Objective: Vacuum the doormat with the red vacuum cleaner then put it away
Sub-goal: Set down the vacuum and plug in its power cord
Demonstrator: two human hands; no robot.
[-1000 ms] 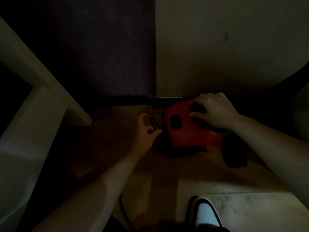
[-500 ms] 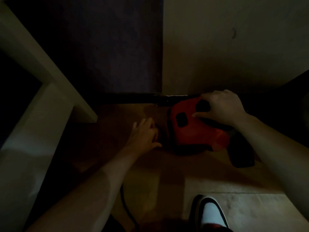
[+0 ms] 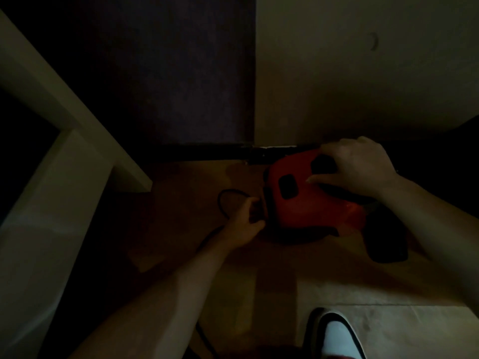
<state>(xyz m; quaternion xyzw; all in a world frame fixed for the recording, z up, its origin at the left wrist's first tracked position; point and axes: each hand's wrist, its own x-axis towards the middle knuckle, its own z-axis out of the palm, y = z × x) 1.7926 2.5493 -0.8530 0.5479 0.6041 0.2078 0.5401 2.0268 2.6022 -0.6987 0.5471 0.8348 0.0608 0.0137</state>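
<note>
1. Lettering or brand marks cannot be read anywhere; the room is too dark, and the red vacuum cleaner (image 3: pixel 308 195) shows only two black patches on its shell
2. Right hand (image 3: pixel 360 165) lies curled over the top of the vacuum's black handle, fingers wrapped round it and thumb stretched along the red casing
3. Left hand (image 3: pixel 245 222) sits at the left end of the vacuum, fingers pinched narrow on the black cord (image 3: pixel 223 200) just where it meets the body; the cord loops out to the left of that hand
4. Vacuum rests on the wooden floor (image 3: pixel 181 229), close against the dark skirting at the foot of the pale wall (image 3: pixel 350 73)
5. Its dark nozzle end points toward the lower right, under the right forearm
6. Shoe (image 3: pixel 334 335) with a white toe stands on the floor at the bottom edge
</note>
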